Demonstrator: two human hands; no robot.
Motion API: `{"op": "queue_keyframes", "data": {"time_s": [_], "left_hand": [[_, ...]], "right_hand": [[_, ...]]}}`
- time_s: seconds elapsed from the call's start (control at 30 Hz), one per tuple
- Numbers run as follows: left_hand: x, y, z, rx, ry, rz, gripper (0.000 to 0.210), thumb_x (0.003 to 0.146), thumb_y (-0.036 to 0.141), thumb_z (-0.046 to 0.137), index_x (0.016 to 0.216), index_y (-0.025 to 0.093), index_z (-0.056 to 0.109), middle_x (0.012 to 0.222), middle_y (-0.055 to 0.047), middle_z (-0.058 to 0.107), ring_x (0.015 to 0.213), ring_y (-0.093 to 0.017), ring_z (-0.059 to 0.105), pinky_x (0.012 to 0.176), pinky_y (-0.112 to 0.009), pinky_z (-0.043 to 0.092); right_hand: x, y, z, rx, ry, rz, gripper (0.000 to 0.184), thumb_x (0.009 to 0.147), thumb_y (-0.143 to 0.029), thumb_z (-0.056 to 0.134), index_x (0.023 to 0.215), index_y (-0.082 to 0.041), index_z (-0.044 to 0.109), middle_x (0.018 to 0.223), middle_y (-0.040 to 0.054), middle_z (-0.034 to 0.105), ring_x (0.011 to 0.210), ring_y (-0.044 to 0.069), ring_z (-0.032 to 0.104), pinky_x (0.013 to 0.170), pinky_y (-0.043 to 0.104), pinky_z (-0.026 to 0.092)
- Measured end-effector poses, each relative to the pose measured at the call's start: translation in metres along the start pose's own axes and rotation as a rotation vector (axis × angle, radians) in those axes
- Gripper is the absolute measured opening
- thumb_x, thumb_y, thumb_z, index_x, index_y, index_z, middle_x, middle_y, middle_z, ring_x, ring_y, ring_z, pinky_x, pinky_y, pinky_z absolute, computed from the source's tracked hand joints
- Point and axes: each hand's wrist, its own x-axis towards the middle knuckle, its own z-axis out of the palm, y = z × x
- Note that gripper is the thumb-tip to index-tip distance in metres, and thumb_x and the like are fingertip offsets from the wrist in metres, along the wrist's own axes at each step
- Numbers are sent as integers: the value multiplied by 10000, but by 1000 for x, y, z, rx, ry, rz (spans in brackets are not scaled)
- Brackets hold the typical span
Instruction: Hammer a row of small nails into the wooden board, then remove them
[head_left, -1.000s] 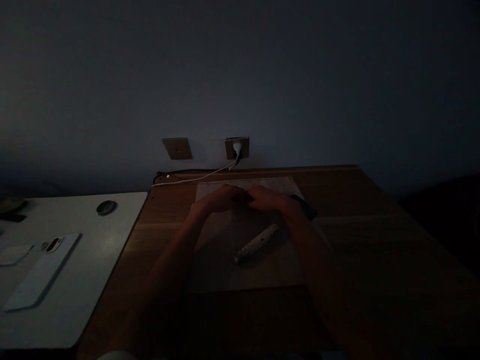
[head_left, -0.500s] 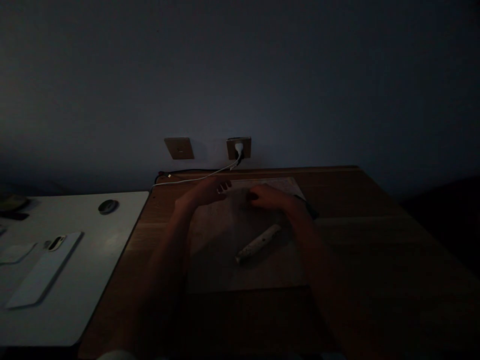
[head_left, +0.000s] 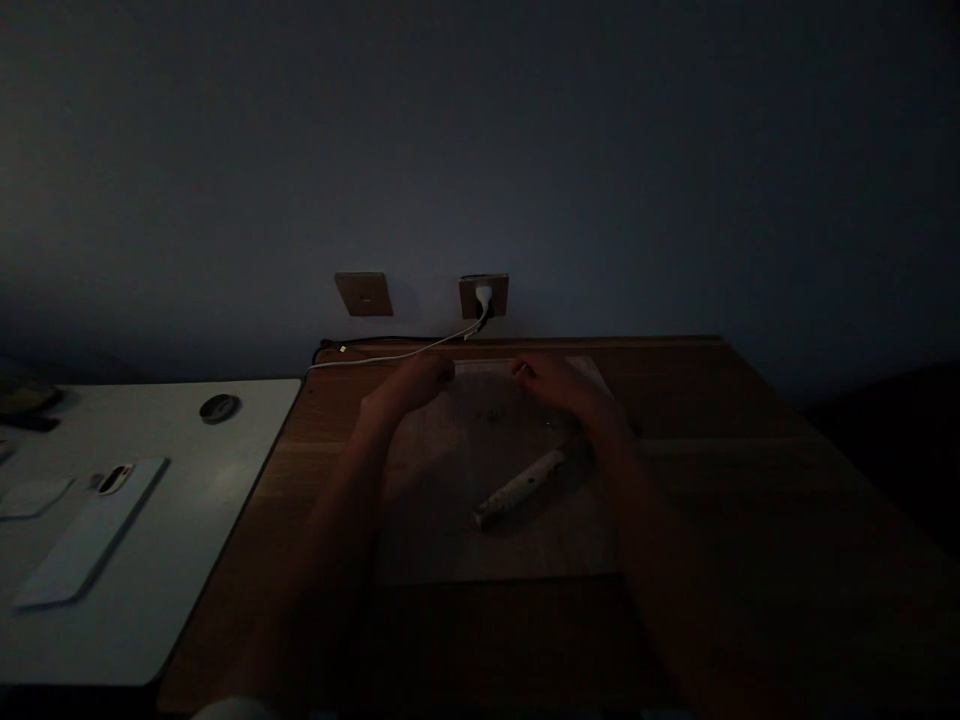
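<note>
A pale, flat board (head_left: 435, 540) lies on the wooden table. A long pale stick-like thing with dark spots (head_left: 519, 488) rests slantwise on it, and the dim light hides its exact kind. My left hand (head_left: 420, 382), fingers curled inward, is at the board's far left edge. Across from it, my right hand (head_left: 559, 385) has its fingers bent together near the far edge. Whatever either hand grips is too dark to make out. A few small dark bits (head_left: 491, 413) lie on the board between my wrists.
The wooden table (head_left: 750, 520) meets a wall. A white cable (head_left: 390, 358) runs along its back to a wall socket (head_left: 495, 297); a second wall plate (head_left: 364, 294) is beside it. On the white table (head_left: 225, 520) are a phone (head_left: 90, 540) and a round dark object (head_left: 220, 408).
My right hand has moved up and slightly right, toward the board's far edge. My left hand's fingers, spread before, are now curled in. Small dark bits now show between the hands.
</note>
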Motion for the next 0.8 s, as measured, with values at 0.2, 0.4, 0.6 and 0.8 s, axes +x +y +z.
{"op": "queue_keyframes", "data": {"time_s": [0.2, 0.4, 0.6, 0.8], "left_hand": [[5, 12, 0, -35, 62, -11, 156, 886, 175, 591, 908, 151, 743, 919, -88, 752, 848, -215, 683, 796, -296, 498], [8, 24, 5, -90, -150, 57, 203, 860, 136, 591, 948, 203, 761, 957, -49, 775, 881, -212, 713, 808, -278, 508], [6, 24, 5, -104, -159, 12, 232, 899, 179, 608, 1102, 190, 720, 1057, -75, 769, 938, -225, 720, 802, -277, 506], [1, 26, -5, -144, -107, -71, 270, 945, 312, 622, 1176, 181, 672, 996, -72, 758, 856, -202, 712, 745, -270, 508]], "right_hand": [[5, -34, 26, -42, 122, 32, 243, 1020, -238, 485, 1174, -134, 642, 1198, 173, 683, 1122, 256, 627, 927, 326, 446], [5, -43, 39, -57, 141, -12, 326, 997, -83, 387, 1211, -127, 629, 1244, 186, 633, 1180, 258, 577, 964, 331, 424], [12, -38, 33, 11, 143, -40, 284, 933, -55, 480, 1128, -134, 670, 1197, 164, 661, 1115, 240, 598, 952, 333, 437], [3, -20, 4, 140, 31, -124, 212, 893, -116, 601, 1049, -155, 739, 1061, 79, 763, 987, 184, 687, 888, 264, 480]]}}
